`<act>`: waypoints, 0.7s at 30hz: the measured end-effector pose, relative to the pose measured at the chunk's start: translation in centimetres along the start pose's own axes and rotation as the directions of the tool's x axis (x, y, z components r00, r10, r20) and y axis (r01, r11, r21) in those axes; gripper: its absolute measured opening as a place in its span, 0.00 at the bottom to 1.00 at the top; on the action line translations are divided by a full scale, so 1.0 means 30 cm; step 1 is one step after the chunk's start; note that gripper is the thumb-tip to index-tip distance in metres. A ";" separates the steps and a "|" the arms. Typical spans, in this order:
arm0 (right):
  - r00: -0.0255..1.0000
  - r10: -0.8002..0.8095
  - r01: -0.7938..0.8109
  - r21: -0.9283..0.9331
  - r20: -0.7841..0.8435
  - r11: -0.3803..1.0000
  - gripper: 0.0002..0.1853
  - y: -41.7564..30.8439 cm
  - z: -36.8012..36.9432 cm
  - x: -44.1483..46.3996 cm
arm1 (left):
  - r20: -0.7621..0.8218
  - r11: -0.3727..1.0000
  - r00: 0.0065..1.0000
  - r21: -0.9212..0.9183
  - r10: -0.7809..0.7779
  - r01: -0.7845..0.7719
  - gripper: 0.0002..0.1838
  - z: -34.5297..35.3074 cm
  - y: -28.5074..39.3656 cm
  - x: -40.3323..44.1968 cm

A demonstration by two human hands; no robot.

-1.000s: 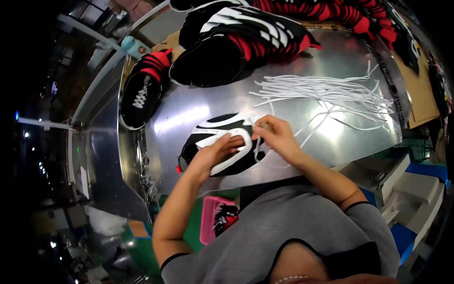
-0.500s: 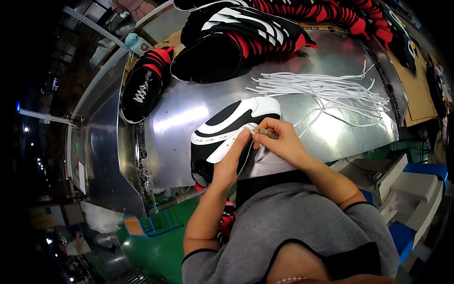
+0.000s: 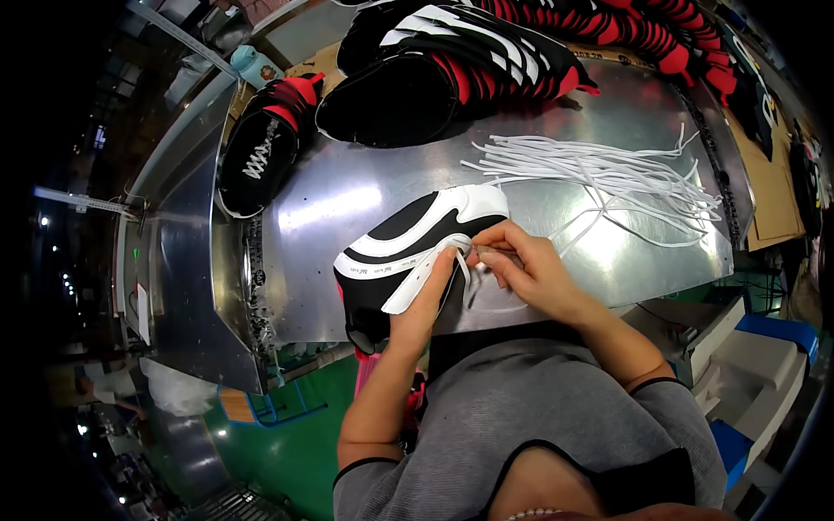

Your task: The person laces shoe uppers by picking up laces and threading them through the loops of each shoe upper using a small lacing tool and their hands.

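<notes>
A black and white shoe upper (image 3: 404,234) lies tilted on its side at the near edge of the metal table. My left hand (image 3: 426,300) is wrapped round its eyelet strip, thumb on top near the upper end. Just to the right, my right hand (image 3: 521,269) has its thumb and index finger pinched at the white lace (image 3: 465,271) beside the eyelets. The tip of the lace is hidden by the fingers. Behind them is a loose bundle of white laces (image 3: 591,169).
Stacked black, white and red uppers (image 3: 391,100) stand at the back of the table (image 3: 330,300). A laced black and red upper (image 3: 259,161) lies at the left, near a light blue bottle (image 3: 254,65). Cardboard (image 3: 773,195) is at the right.
Over the last second the upper has been turned from lying flat onto its side. My left hand has shifted from its opening to the eyelet strip; my right hand stays close to the eyelets.
</notes>
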State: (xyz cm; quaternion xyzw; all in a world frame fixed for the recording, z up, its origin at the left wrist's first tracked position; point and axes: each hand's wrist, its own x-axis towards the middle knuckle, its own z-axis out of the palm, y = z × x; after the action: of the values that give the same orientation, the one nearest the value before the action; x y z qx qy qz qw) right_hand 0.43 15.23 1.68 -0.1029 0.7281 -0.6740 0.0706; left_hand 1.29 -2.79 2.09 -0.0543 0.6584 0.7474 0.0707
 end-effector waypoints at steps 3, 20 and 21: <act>0.996 0.042 -0.031 -0.121 0.084 0.992 0.09 -0.009 -0.031 0.020 | 0.013 0.999 1.000 0.039 0.027 -0.028 0.13 -0.001 -0.012 0.010; 0.996 -0.076 0.085 -0.506 0.038 0.859 0.10 0.009 0.079 0.098 | 0.021 0.675 0.811 0.542 0.585 -0.500 0.11 -0.015 -0.144 -0.031; 0.992 -0.083 0.121 -0.503 0.097 0.856 0.09 0.002 0.027 0.110 | -0.051 0.853 0.906 0.361 0.420 -0.376 0.12 0.006 -0.162 0.001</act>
State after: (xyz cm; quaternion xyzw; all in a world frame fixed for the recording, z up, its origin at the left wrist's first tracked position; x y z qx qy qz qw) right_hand -2.57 13.65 1.68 -0.1803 0.8704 -0.4571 0.0314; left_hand 2.11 -2.00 -2.65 0.0486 0.7784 0.6144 -0.1197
